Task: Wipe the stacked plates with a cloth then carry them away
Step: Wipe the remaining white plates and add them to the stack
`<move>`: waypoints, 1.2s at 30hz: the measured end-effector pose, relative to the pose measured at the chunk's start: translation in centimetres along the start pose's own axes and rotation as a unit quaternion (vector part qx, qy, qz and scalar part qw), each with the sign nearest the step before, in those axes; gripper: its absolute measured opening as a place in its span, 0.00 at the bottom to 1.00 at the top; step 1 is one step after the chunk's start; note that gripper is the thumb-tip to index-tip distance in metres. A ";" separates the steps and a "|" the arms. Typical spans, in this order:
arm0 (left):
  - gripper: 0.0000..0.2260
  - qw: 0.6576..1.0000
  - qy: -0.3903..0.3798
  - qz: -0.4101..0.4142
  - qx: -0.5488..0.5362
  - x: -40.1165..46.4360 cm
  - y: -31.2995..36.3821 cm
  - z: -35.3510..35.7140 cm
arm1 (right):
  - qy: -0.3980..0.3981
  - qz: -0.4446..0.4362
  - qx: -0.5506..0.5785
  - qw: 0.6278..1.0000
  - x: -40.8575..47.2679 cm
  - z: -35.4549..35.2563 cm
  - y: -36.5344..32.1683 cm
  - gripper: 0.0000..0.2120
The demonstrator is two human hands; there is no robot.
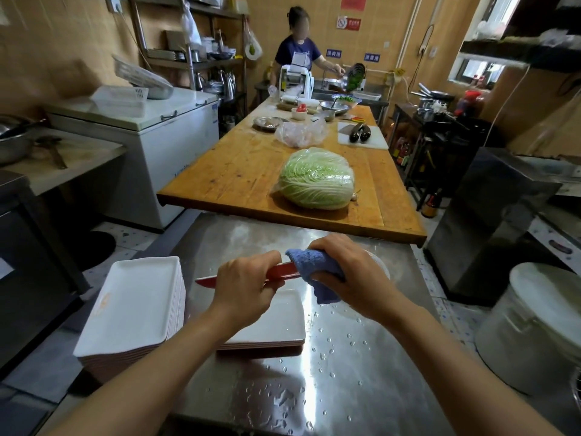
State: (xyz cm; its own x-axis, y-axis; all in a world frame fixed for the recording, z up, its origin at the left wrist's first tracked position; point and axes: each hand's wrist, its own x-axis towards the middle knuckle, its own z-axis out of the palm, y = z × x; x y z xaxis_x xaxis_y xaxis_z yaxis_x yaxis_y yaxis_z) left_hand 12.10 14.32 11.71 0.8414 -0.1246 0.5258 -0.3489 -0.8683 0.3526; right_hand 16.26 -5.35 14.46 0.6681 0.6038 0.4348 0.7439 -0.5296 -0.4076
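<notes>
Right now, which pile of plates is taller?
The left stack of plates, standing clear beside the left hand; the low stack lies under it.

wall signs: blue plates (334,53) and red notice (348,23) | characters too small to read

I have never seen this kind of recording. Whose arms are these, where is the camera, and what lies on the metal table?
No machine is here. A person wears one camera on the head, so you look down at that person's own two arms. The left hand grips a plate with a red underside, held up edge-on. The right hand presses a blue cloth around its edge. On the wet steel table stand two stacks of white rectangular plates: a tall stack on the left and a low stack under the hands. Beyond is a wooden table with a wrapped cabbage.
</notes>
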 end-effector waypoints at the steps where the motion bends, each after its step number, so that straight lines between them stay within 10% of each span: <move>1: 0.08 1.000 -0.005 -0.014 -0.007 -0.2 -0.1 0.2 | 0.007 0.014 0.019 1.000 -0.2 0.2 0.2 0.12; 10: 0.10 0.934 0.002 -0.224 -0.278 0.1 -0.8 0.8 | 0.236 0.130 0.099 0.958 0.4 0.1 -1.1 0.23; 22: 0.13 0.848 0.036 -0.249 -0.466 0.1 1.0 0.9 | 0.173 0.048 -0.093 0.979 3.4 4.6 -3.5 0.21; 36: 0.09 0.656 0.108 -0.387 -0.639 1.6 0.5 0.1 | 0.144 0.193 -0.020 0.970 0.7 5.5 -2.6 0.25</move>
State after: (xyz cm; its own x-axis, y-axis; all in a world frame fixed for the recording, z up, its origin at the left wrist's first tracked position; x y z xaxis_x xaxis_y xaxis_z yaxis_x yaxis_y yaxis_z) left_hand 13.35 13.59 12.66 0.9404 0.3075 -0.1453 -0.0287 0.4975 0.8670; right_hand 14.72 -0.30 11.40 0.8693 0.1668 0.4652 0.4338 -0.7087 -0.5564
